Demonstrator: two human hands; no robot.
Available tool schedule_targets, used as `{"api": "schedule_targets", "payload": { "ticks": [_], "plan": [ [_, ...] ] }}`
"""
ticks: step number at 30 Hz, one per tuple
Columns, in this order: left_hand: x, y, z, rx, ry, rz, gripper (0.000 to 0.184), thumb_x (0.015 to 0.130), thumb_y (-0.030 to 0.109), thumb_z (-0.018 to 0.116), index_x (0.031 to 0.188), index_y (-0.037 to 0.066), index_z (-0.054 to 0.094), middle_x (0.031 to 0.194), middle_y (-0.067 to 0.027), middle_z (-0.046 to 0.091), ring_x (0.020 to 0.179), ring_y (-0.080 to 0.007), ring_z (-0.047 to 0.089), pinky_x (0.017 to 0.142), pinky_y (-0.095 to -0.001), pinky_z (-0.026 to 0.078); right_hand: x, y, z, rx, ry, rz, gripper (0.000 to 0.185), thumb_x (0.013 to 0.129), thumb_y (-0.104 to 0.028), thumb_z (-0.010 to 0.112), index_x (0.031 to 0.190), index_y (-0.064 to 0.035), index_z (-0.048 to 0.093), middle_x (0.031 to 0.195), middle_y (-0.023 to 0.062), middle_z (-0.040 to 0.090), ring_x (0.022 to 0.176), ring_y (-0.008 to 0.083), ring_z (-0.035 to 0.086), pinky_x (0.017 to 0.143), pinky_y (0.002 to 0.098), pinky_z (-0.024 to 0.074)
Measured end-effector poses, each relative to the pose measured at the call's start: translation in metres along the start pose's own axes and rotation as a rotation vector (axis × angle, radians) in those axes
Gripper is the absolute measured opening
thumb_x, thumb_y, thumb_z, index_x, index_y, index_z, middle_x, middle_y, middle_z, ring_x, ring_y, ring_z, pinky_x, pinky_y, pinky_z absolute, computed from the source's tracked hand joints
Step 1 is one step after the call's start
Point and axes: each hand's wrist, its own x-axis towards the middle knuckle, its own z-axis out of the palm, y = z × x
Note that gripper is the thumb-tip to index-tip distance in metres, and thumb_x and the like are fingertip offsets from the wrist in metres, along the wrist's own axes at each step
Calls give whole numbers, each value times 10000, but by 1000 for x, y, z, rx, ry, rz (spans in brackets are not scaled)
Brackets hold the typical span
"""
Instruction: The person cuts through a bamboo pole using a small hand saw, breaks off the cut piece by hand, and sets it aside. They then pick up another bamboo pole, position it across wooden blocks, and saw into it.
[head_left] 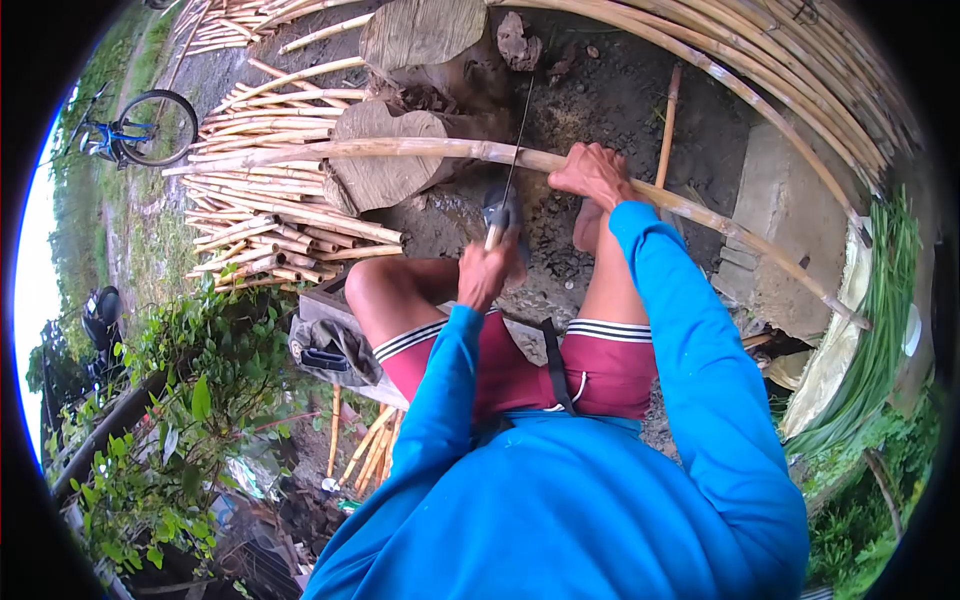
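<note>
A long bamboo pole [430,148] lies across a notched wooden stump [385,178] and runs down to the right. My right hand [592,175] is closed around the pole, to the right of the stump. In my left hand [484,272] is the handle of a saw [521,125], its thin blade pointing away from me. The blade crosses the pole between the stump and my right hand; how deep it sits cannot be made out. My left fingers are wrapped round the light-coloured handle.
Cut bamboo pieces [300,240] are piled left of the stump. Another stump [420,32] stands beyond. Long poles [760,75] curve along the upper right, near a concrete block [795,225] and green leaf strips [880,310]. A bicycle [155,130] is at far left.
</note>
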Motion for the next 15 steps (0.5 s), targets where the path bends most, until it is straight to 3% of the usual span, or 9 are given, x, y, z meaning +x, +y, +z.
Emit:
{"api": "schedule_targets", "payload": {
  "ticks": [1, 3, 5, 7, 9, 10, 11, 13, 15],
  "plan": [
    [-16, -17, -1, 55, -37, 61, 372, 888, 403, 572, 969, 68, 710, 778, -187, 674, 713, -366, 660, 681, -469, 501, -1, 1, 1, -8, -2, -6, 487, 699, -400, 663, 1042, -66, 752, 1116, 222, 698, 1071, 404, 663, 941, 440, 522],
    [-44, -26, -2, -130, 47, -208, 476, 856, 451, 608, 974, -4, 687, 756, -185, 669, 707, -341, 665, 658, -445, 503, 3, 3, 4, 21, -11, -20, 494, 698, -400, 660, 1046, -62, 750, 1124, 230, 693, 1086, 401, 657, 948, 445, 517],
    [-20, -35, 8, -71, 93, -110, 516, 843, 464, 615, 941, -38, 677, 758, -199, 669, 718, -338, 671, 670, -445, 502, 3, -1, 4, -13, -30, 10, 508, 696, -401, 660, 1055, -51, 743, 1147, 245, 680, 1097, 405, 650, 954, 452, 511],
    [13, -2, 8, -202, 113, -240, 577, 836, 476, 596, 882, -97, 651, 736, -229, 662, 724, -338, 678, 685, -453, 499, 2, -2, 4, -8, -19, -3, 503, 695, -398, 659, 1047, -50, 745, 1141, 248, 681, 1094, 406, 651, 955, 455, 510],
    [46, -7, 18, -330, 74, -183, 312, 844, 284, 627, 818, -27, 610, 577, -56, 511, 438, -178, 499, 430, -363, 410, -2, -1, 11, 8, -11, 3, 498, 694, -395, 658, 1040, -48, 746, 1134, 250, 683, 1091, 408, 652, 956, 458, 509],
    [33, -16, 21, -342, 76, -188, 312, 844, 284, 627, 818, -27, 610, 577, -56, 511, 438, -178, 499, 430, -363, 410, 0, 2, 11, 12, -25, -9, 492, 693, -392, 658, 1033, -49, 748, 1128, 250, 685, 1089, 410, 652, 954, 459, 510],
    [11, -27, 17, -223, 89, -108, 411, 839, 363, 629, 848, -48, 642, 669, -154, 587, 594, -260, 591, 563, -405, 454, 3, 4, 6, 24, -26, -16, 486, 691, -390, 657, 1027, -51, 751, 1122, 250, 687, 1086, 411, 652, 952, 459, 510],
    [-36, -29, 5, -88, 67, -84, 451, 827, 406, 650, 873, -40, 701, 765, -243, 670, 754, -315, 688, 692, -437, 497, 2, 1, -2, 14, 6, -21, 470, 694, -378, 655, 1018, -51, 754, 1105, 247, 693, 1088, 408, 653, 949, 457, 512],
    [-48, -46, 9, -200, 70, -222, 457, 824, 408, 658, 878, -44, 699, 727, -214, 668, 715, -277, 684, 680, -421, 497, 2, 1, 6, -7, 6, -10, 467, 701, -368, 654, 1028, -49, 751, 1117, 242, 691, 1090, 408, 652, 946, 456, 514]
  ]
}}
